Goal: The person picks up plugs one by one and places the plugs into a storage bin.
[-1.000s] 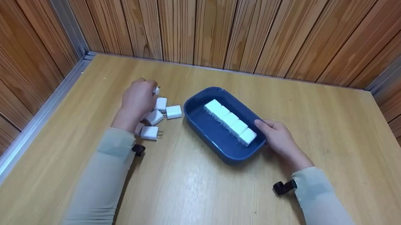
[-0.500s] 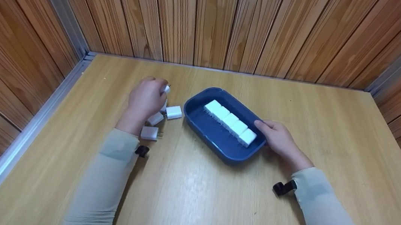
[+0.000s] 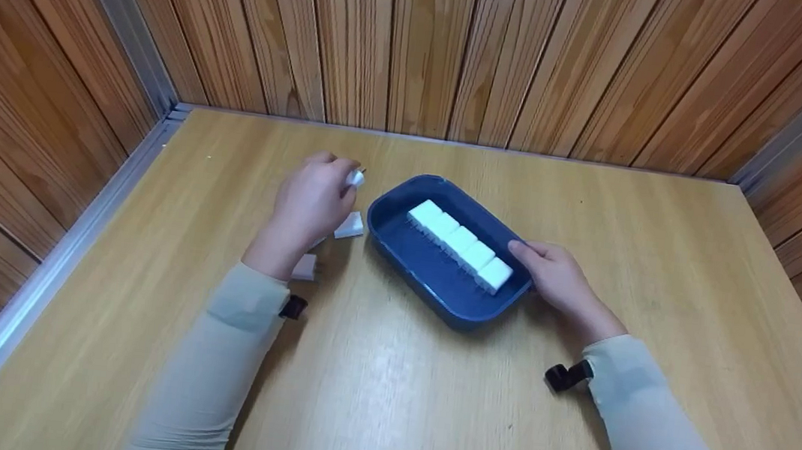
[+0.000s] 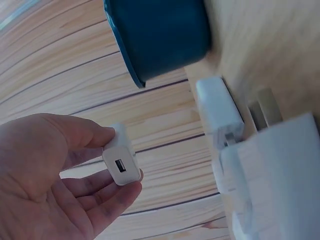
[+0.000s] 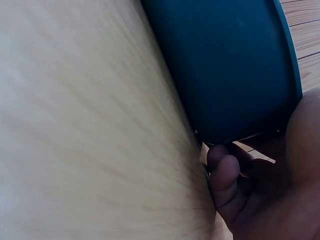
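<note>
Between thumb and fingertips, my left hand (image 3: 315, 200) pinches a white USB charger plug (image 4: 121, 159), its USB port facing the left wrist camera. That hand is above the table, left of a dark blue bin (image 3: 430, 300). Inside the bin, several white charger plugs (image 3: 459, 241) stand in a slanting row. My right hand (image 3: 557, 277) grips the bin's right end, thumb over the rim; in the right wrist view its fingers (image 5: 225, 177) curl at the bin's lower side. Below my left hand lie more loose plugs (image 3: 349, 225), partly hidden by it.
The light wood table (image 3: 380, 404) extends in front of the bin and to its right. Wood-panelled walls (image 3: 429, 47) close off the back and both sides. A metal rail (image 3: 57, 261) runs along the left edge. Each wrist wears a small black camera (image 3: 565, 376).
My left hand has moved right toward the bin, carrying the charger plug and covering more of the loose plugs. My right hand and the bin have stayed in place.
</note>
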{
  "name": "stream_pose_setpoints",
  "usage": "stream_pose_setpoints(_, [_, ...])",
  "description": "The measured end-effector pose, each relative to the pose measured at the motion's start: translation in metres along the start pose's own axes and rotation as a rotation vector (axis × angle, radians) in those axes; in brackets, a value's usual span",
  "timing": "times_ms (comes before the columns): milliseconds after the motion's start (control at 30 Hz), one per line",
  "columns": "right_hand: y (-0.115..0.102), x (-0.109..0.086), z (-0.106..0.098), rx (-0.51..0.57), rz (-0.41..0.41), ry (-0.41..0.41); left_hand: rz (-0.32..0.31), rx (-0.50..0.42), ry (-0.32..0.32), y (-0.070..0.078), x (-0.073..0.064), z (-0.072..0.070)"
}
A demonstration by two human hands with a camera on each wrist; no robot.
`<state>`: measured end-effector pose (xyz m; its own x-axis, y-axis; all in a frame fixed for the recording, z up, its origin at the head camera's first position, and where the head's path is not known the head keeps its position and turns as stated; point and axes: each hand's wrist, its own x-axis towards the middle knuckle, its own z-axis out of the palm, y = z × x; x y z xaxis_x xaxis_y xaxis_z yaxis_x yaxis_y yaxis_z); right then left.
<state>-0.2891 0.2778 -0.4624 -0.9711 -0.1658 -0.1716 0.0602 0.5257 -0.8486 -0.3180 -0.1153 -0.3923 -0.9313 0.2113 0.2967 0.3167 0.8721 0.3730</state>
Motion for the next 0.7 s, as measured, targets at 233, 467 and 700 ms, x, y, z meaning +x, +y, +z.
stream_pose_setpoints(233, [0.0,0.0,-0.001,0.007,0.017,-0.014,0.087,0.023,0.036,0.011,-0.002,0.003])
stream_pose_setpoints(467, [0.0,-0.001,-0.001,0.0,0.013,-0.015,0.094,0.008,-0.004,0.024,-0.005,0.006])
stream_pose_setpoints(700, [0.001,0.001,0.0,0.004,0.0,-0.004,0.123,-0.002,-0.04,0.032,-0.007,0.015])
